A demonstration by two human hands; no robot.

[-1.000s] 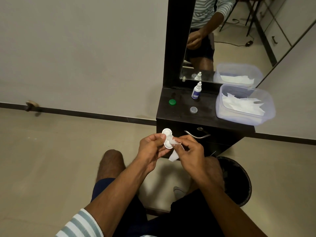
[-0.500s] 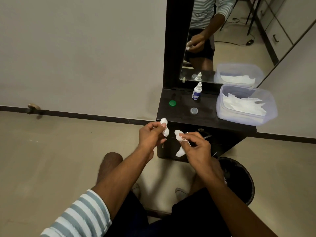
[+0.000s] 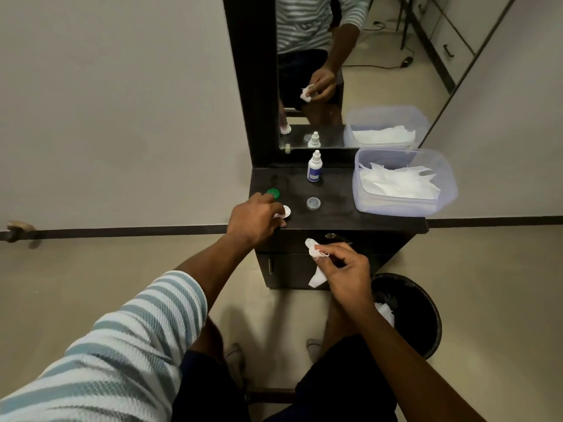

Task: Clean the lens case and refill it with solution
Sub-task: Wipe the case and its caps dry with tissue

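Observation:
My left hand (image 3: 254,220) rests on the front left of the dark cabinet top (image 3: 341,193), fingers closed around the white lens case (image 3: 285,212), most of which is hidden under the hand. A green cap (image 3: 274,193) lies just behind that hand. My right hand (image 3: 344,269) hangs in front of the drawers and pinches a crumpled white tissue (image 3: 315,258). A small white solution bottle (image 3: 314,167) with a blue label stands upright near the mirror. A clear cap (image 3: 313,203) lies in the middle of the top.
A clear plastic tub (image 3: 405,205) holding white tissues fills the right side of the cabinet top. A black waste bin (image 3: 417,306) with used tissue stands on the floor at the right. The mirror (image 3: 335,71) rises behind the cabinet. My knees are below.
My left hand has moved forward from mid-air and lowered the lens case onto the cabinet top by the green cap. My right hand, still holding the tissue, has drifted down and right.

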